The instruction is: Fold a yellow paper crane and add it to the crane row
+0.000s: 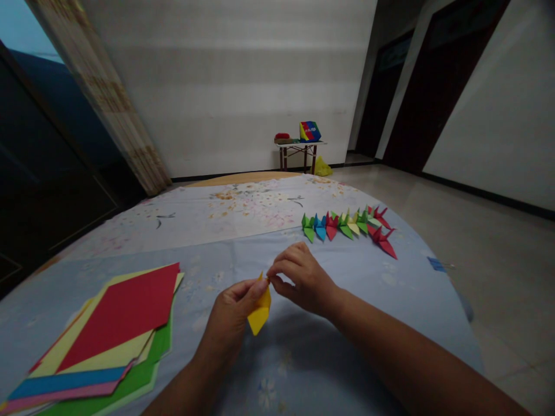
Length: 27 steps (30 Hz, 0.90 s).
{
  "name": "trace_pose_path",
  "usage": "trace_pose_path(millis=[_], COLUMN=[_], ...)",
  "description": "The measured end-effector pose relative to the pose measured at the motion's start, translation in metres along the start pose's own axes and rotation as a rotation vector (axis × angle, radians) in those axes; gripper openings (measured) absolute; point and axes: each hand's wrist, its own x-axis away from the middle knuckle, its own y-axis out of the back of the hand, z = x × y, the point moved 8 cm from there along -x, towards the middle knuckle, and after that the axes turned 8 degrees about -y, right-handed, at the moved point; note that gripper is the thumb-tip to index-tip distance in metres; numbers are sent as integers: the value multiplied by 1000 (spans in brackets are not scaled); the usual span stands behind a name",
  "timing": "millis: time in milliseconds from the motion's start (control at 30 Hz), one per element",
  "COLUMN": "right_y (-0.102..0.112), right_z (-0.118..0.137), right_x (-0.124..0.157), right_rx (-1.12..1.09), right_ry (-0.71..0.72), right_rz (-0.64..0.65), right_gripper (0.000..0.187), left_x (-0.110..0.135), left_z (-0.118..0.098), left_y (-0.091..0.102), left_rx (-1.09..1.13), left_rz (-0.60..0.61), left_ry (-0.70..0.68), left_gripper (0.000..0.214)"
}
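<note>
A piece of yellow folded paper (259, 316), narrow and pointed at the lower end, is held above the tabletop. My left hand (234, 315) pinches it between thumb and fingers from the left side. At its upper right edge, my right hand (306, 280) has thumb and forefinger closed together on a small tip of the same paper; the fingertips partly hide that tip. Beyond my right hand stands a row of folded paper cranes (332, 226) in green, blue, red and pale yellow, with a red crane (383, 241) at the right end.
A stack of coloured paper sheets (121, 318), red on top, lies at the left. The round table wears a blue flowered cloth (208, 263). A blue object (437, 264) sits at its right edge. By the far wall is a small table (299, 144) with a colourful box (310, 132).
</note>
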Motion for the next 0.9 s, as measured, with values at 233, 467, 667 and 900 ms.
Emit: trace_pose_path(millis=[233, 467, 667, 900], right_y=[0, -3, -13, -19], right_z=[-13, -16, -23, -29], right_x=[2, 0, 2, 6], right_rx=[-149, -295, -421, -478], right_ry=[-129, -225, -366, -523], right_rz=[-19, 83, 183, 214], right_gripper=[7, 8, 5, 5], left_x=[0, 1, 1, 1], left_z=[-1, -1, 0, -3], left_y=[1, -1, -2, -8], left_rx=[-6, 14, 28, -7], left_rz=[-14, 15, 40, 94], left_ry=[-2, -6, -27, -51], left_gripper=[35, 31, 26, 19])
